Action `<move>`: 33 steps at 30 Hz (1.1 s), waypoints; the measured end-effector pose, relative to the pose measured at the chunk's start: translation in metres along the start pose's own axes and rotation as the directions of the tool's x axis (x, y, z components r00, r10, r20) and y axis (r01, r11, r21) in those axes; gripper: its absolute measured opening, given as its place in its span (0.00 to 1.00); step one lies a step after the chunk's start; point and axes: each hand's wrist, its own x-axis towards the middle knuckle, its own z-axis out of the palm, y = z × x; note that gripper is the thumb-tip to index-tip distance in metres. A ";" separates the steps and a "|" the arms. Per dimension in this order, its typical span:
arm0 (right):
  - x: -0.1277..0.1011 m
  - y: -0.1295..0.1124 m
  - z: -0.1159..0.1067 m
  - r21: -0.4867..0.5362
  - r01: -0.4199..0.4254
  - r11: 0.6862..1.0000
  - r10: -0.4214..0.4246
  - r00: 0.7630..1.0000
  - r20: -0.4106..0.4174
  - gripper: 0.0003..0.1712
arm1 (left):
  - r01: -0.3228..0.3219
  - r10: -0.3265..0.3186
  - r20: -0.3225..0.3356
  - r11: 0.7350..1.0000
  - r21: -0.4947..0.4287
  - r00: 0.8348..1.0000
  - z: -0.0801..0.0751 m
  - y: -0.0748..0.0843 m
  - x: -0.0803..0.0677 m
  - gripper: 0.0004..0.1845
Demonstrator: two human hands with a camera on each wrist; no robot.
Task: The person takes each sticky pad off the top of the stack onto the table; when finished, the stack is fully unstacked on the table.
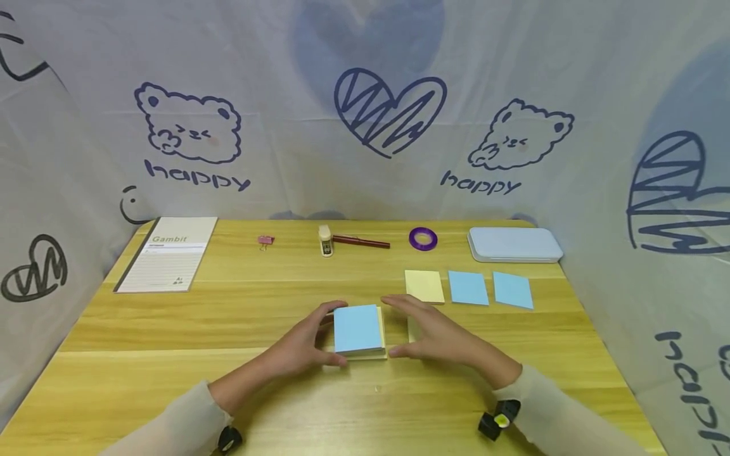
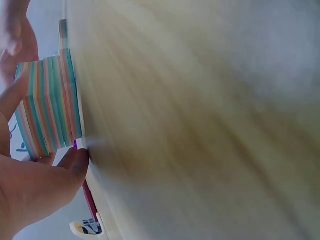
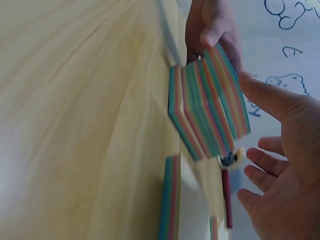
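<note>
In the middle of the table stands a stack of sticky note pads (image 1: 357,328), a blue sheet on top and striped coloured edges (image 3: 206,105) on its sides. The layers sit slightly out of line. My left hand (image 1: 302,342) holds the stack's left side, thumb at the front and fingers round the back. At its right side my right hand (image 1: 436,330) is spread with fingers loosely extended, the thumb close to the stack's near corner. Partly hidden under the right hand is another pale pad (image 3: 187,205). Behind it lie a yellow pad (image 1: 424,286) and two blue pads (image 1: 467,288).
Along the back lie a notebook (image 1: 166,256), a pink binder clip (image 1: 265,240), a small white bottle-like item (image 1: 326,240), a dark red pen (image 1: 362,242), a purple tape roll (image 1: 423,239) and a light blue case (image 1: 515,244). A printed curtain (image 1: 285,158) surrounds the table.
</note>
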 end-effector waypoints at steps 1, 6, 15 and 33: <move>0.004 -0.002 0.001 0.004 0.004 1.000 -0.005 1.000 0.006 0.55 | -0.006 0.006 -0.002 1.000 0.005 1.000 0.000 0.000 0.000 0.51; 0.018 -0.012 0.009 0.019 0.029 0.999 -0.030 0.999 0.029 0.57 | -0.017 0.017 -0.001 0.999 0.042 1.000 0.000 -0.001 0.001 0.48; 0.031 -0.019 0.025 -0.014 0.066 0.998 -0.065 0.998 0.015 0.53 | -0.046 0.045 0.017 0.997 0.056 0.999 0.000 -0.001 0.003 0.46; 0.024 -0.013 0.020 -0.036 0.064 0.997 -0.065 0.998 -0.024 0.51 | -0.038 0.037 0.014 0.995 0.092 0.999 -0.001 0.001 0.005 0.48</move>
